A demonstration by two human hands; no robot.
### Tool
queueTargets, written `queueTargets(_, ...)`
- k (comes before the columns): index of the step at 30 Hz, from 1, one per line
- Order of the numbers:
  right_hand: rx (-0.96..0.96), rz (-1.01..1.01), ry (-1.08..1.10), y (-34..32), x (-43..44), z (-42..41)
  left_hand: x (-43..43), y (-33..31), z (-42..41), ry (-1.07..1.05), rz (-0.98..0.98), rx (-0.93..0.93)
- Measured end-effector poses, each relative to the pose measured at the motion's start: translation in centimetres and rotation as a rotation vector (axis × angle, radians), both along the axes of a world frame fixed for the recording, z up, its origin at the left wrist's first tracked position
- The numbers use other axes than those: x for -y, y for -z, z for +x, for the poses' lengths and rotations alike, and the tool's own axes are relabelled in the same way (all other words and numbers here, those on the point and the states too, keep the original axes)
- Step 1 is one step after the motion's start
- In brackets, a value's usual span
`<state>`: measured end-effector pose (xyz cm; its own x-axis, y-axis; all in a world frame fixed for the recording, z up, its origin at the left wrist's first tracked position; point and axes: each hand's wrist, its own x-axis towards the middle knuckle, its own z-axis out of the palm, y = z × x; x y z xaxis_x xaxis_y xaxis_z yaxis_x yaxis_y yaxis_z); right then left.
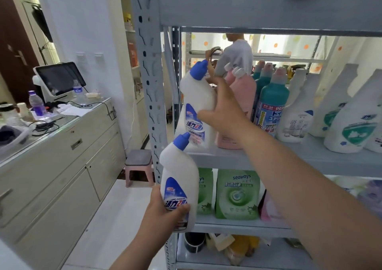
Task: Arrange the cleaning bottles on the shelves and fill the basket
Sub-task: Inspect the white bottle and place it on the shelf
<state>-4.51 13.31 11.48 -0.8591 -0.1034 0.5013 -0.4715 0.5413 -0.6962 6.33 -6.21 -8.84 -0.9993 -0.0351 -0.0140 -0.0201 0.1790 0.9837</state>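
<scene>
My right hand (pixel 222 108) is raised to the rack, and its fingers and thumb are curled round the waist of a white toilet-cleaner bottle (pixel 196 104) with a blue angled cap. This bottle is about upright at the left end of the middle shelf (pixel 310 158), just beside the left post (pixel 148 83). I cannot tell if its bottom already rests on the board.

My left hand (pixel 163 209) is lower. It grips a second toilet-cleaner bottle (pixel 177 178) of the same kind by its lower part, thumb over the blue label. That bottle is in front of the post, with its cap near the front edge of the middle shelf.

Just to the right of the first bottle, behind my right hand, stand pink bottles (pixel 244 96). After them come teal bottles (pixel 270 104) with pink caps, then white spray-refill bottles (pixel 347 114) toward the right end.

On the lower shelf (pixel 237 225), green Seaways pouches (pixel 237 195) stand upright behind the second bottle, and a pink pouch (pixel 268 207) is just beside them.

Left of the rack there is a pink stool (pixel 138 166) on the floor. Farther left is a cream counter (pixel 62 156) with a screen (pixel 60 79) and water bottles (pixel 37 103) on top.
</scene>
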Motion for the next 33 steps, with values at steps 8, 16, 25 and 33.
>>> queueTargets(8, -0.003, 0.313, 0.039, -1.9, 1.2, -4.3, -1.5, -1.5, -2.7, 0.036, -0.011, 0.004)
queueTargets(16, -0.053, 0.67, 0.24, -3.5, 1.3, -6.9, -2.3, -2.1, -4.6, 0.051, 0.011, 0.022)
queueTargets(25, 0.084, 0.88, 0.427, -4.5, 1.9, -8.5, -2.4, -2.1, -5.3, 0.056, 0.01, 0.036)
queueTargets(33, 0.065, 0.875, 0.465, -4.3, 1.9, -7.6, -2.0, -2.3, -5.1, 0.065, 0.021, 0.04)
